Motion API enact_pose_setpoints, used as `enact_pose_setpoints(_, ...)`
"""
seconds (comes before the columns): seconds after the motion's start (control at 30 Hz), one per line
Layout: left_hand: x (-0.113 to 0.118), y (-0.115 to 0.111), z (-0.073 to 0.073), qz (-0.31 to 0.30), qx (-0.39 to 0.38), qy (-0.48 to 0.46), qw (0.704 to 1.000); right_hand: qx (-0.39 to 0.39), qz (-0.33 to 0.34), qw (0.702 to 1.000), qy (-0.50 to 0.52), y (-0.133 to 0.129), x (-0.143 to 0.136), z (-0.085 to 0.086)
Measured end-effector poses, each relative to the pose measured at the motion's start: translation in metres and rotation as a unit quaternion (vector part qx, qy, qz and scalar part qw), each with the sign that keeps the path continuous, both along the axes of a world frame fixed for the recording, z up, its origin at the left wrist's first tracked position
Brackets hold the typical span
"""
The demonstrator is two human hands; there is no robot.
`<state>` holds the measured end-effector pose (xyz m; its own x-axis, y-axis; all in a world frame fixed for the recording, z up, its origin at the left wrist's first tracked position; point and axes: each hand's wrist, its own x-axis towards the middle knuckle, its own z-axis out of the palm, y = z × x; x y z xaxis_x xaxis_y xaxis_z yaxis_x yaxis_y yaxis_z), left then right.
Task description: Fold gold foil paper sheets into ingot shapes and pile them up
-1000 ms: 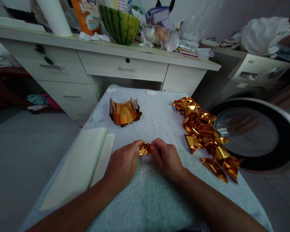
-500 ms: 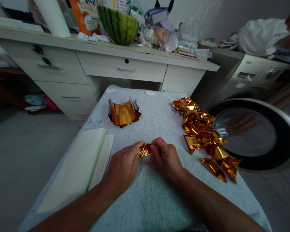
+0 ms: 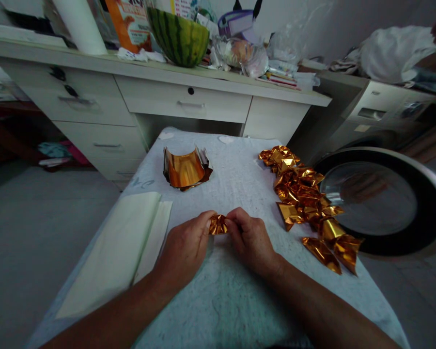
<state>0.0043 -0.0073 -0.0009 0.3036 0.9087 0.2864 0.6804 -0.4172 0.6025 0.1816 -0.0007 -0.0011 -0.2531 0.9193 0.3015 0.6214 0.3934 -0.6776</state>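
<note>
in the head view, a white desk (image 3: 221, 107) with shut drawers runs behind your cloth-covered table (image 3: 240, 179); what the drawers hold is hidden. on the desk sit a cut watermelon (image 3: 179, 39), an orange packet (image 3: 129, 26), and a clear plastic bag (image 3: 256, 65) with something round and tan in it, too unclear to name. to the right, the washing machine (image 3: 352, 127) has its round door (image 3: 378, 203) swung open, its drum too dark to read. on your table, a curved stack of gold foil sheets (image 3: 185, 169) stands at the far left, pale paper (image 3: 112, 252) lies nearer you, and a pile of folded gold foil (image 3: 300, 189) fills the right side. your left hand (image 3: 187, 247) and right hand (image 3: 252, 237) each pinch one end of a small gold foil piece (image 3: 218, 225), creased and held between them above the table's middle.
</note>
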Motion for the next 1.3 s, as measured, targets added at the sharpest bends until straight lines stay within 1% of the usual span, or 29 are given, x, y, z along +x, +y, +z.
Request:
enact_pose_setpoints(0.1, 0.0015, -0.0017, -0.0012, -0.018, 0.008, -0.016, 1.000, 0.003, -0.022, 1.000, -0.003, 0.0006, -0.0008, -0.0013)
enact_pose_setpoints(0.2, 0.0020, -0.0022, -0.0008, -0.013, 0.017, -0.018, 1.000, 0.010, -0.029, 1.000, -0.003, 0.0009, -0.0020, -0.0021)
enact_pose_setpoints(0.37, 0.0003, 0.0010, -0.0003, 0.021, 0.023, -0.004, 1.000, 0.027, -0.002, 1.000, -0.009, -0.0002, -0.0039, -0.0029)
enact_pose_setpoints(0.47, 0.0000, 0.0018, 0.0004, 0.038, 0.014, 0.001, 0.999, 0.042, 0.011, 0.999, -0.017, -0.0005, -0.0035, -0.0038)
enact_pose_setpoints(0.53, 0.0010, 0.0012, 0.0015, 0.030, 0.003, 0.000, 1.000, 0.041, 0.006, 0.999, -0.021, -0.0002, -0.0025, -0.0037)
enact_pose_setpoints(0.7, 0.0050, -0.0008, 0.0039, -0.015, -0.001, -0.013, 1.000, 0.029, -0.034, 0.999, -0.019, 0.0008, -0.0007, -0.0021)
enact_pose_setpoints(0.77, 0.0048, -0.0005, 0.0037, -0.011, -0.005, -0.010, 1.000, 0.029, -0.030, 0.999, -0.018, 0.0005, -0.0013, -0.0021)
enact_pose_setpoints(0.9, 0.0025, 0.0010, 0.0030, 0.026, -0.017, -0.006, 0.999, 0.032, -0.002, 0.999, -0.015, -0.0002, -0.0032, -0.0029)
enact_pose_setpoints(0.97, 0.0027, 0.0013, 0.0035, 0.021, -0.024, -0.016, 0.999, 0.033, -0.007, 0.999, -0.015, 0.0002, -0.0031, -0.0030)
enact_pose_setpoints(1.07, 0.0046, 0.0010, 0.0044, -0.008, -0.034, -0.030, 0.999, 0.028, -0.025, 0.999, -0.016, 0.0009, -0.0015, -0.0030)
enact_pose_setpoints(1.13, 0.0057, 0.0007, 0.0044, -0.016, -0.034, -0.032, 0.999, 0.024, -0.030, 0.999, -0.015, 0.0009, -0.0004, -0.0030)
enact_pose_setpoints(1.3, 0.0046, 0.0017, 0.0044, 0.010, -0.036, -0.030, 0.999, 0.009, -0.007, 1.000, 0.012, -0.0004, -0.0004, -0.0018)
